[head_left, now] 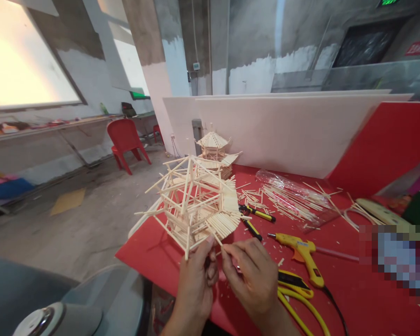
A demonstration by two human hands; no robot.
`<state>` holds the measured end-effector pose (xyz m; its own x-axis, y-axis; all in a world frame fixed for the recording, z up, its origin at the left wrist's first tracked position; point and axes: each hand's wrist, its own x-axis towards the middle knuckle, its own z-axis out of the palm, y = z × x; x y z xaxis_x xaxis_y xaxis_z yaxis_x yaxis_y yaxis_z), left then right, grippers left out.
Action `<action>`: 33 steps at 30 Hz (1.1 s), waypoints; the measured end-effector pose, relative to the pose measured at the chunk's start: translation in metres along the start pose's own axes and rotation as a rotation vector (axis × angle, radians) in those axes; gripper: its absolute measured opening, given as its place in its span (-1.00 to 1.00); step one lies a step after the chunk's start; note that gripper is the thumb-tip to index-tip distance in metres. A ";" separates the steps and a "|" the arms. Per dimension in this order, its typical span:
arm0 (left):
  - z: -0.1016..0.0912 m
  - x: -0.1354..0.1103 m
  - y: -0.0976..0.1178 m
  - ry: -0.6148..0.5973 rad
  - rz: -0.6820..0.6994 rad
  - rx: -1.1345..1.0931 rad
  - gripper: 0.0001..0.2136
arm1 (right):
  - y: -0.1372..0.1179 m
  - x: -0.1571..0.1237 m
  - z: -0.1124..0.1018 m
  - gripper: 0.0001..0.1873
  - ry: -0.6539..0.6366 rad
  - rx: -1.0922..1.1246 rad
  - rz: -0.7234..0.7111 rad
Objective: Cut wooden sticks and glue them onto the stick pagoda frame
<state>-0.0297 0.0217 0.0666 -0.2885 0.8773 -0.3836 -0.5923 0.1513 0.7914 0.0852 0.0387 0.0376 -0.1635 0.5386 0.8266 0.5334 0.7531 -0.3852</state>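
Note:
A pavilion model (pixel 191 196) built of thin wooden sticks stands at the front left of the red table, its upper frame bare and part of its lower roof covered with sticks. My left hand (pixel 196 277) is closed at the model's near lower edge, thumb and fingers pinched together there. Close beside it, my right hand (pixel 254 275) pinches the near end of a thin wooden stick (pixel 216 234) that lies along the roof edge. The fingers partly hide where this stick meets the model. Behind stands a second, more complete stick pavilion (pixel 213 144).
On the red table (pixel 353 284) lie a yellow glue gun (pixel 303 252), yellow-black pliers (pixel 261 213), yellow-handled scissors (pixel 301 303) and a plastic bag of sticks (pixel 290 196). Loose stick pieces are scattered around. White boards (pixel 266 130) stand behind; a red chair (pixel 128 140) is at left.

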 end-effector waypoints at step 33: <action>0.006 -0.005 -0.003 -0.028 -0.138 -0.097 -0.70 | 0.003 0.001 0.001 -0.87 -0.015 0.012 0.072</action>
<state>-0.0220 0.0196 0.0688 -0.1792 0.8636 -0.4713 -0.6950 0.2280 0.6820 0.0861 0.0420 0.0364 -0.1373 0.5969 0.7905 0.5346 0.7165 -0.4481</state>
